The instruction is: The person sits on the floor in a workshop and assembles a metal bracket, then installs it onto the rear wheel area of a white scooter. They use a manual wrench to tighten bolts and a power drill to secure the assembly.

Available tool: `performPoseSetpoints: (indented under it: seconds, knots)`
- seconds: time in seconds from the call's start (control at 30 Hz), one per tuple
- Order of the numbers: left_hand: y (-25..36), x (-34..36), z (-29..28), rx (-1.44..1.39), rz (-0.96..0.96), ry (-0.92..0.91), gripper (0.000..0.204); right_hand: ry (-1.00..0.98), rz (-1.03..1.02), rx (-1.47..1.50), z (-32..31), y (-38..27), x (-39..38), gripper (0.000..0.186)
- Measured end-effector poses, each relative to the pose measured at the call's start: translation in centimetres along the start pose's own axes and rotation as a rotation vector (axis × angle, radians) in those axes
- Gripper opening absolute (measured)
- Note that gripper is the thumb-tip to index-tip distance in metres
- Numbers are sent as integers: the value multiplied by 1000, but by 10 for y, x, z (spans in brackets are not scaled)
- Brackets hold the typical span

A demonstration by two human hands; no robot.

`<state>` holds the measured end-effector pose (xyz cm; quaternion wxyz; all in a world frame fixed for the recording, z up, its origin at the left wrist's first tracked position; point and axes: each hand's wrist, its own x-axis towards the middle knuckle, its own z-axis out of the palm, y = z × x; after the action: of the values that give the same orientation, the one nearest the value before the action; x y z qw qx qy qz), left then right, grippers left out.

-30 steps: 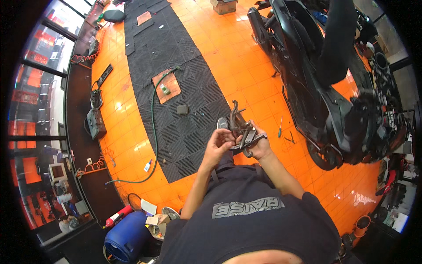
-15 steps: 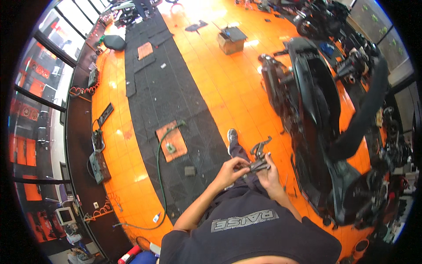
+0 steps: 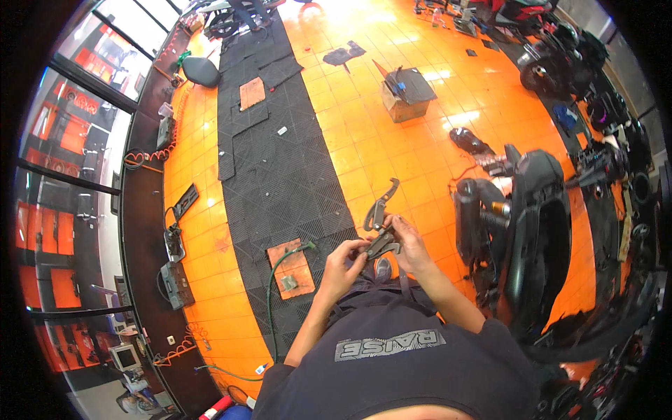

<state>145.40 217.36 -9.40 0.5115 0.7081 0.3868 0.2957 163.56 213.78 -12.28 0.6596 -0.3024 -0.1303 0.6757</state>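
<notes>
Both hands grip a dark metal linkage part (image 3: 381, 241), with a curved hooked arm rising above my fingers. My left hand (image 3: 341, 267) is closed at its lower left end, thumb and fingers on the metal. My right hand (image 3: 414, 252) holds it from the right, fingers wrapped round it with the thumb upward. The part is held in front of my dark shirt (image 3: 392, 378), over my legs and one shoe (image 3: 382, 269).
A black scooter (image 3: 525, 245) stands close on my right, motorcycles (image 3: 539, 70) beyond. A cardboard box (image 3: 406, 105) is ahead. Black floor mats (image 3: 273, 168) run along orange tiles, with a green hose (image 3: 273, 294). A toolbox (image 3: 175, 287) lies left. A person (image 3: 248, 15) stands far back.
The view has tilted up and moved forward along the floor, bringing more motorcycles and the far person into view. Both hands still hold the metal part, its hooked arm now standing higher.
</notes>
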Motion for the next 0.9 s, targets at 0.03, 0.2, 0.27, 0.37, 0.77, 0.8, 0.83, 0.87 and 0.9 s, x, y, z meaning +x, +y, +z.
performPoseSetpoints:
  seconds: [0.03,0.2,0.27,0.37,0.77,0.8,0.83,0.87,0.9]
  knots:
    - [-1,23,-4,-21,-2,77,24,3,9,31,3,-8,27,27]
    - [-22,152,-33,224,152,275,22,37,10,19,-14,-31,162,34]
    - [-31,213,-44,223,173,311,20,52,39,40,-22,-49,221,35]
    - [-33,309,-68,117,117,162,22,104,135,136,-19,-81,291,37]
    - [-44,656,-134,-391,-460,-290,39,110,78,111,-37,-202,574,38]
    - [-62,682,-137,-466,-469,-259,38,117,69,100,-45,-208,607,37]
    - [-73,708,-141,-476,-480,-253,38,127,57,98,-47,-215,638,35]
    - [-81,735,-145,-486,-492,-246,39,185,57,89,-47,-225,667,32]
    - [-83,761,-151,-493,-513,-242,40,181,61,68,-48,-233,698,32]
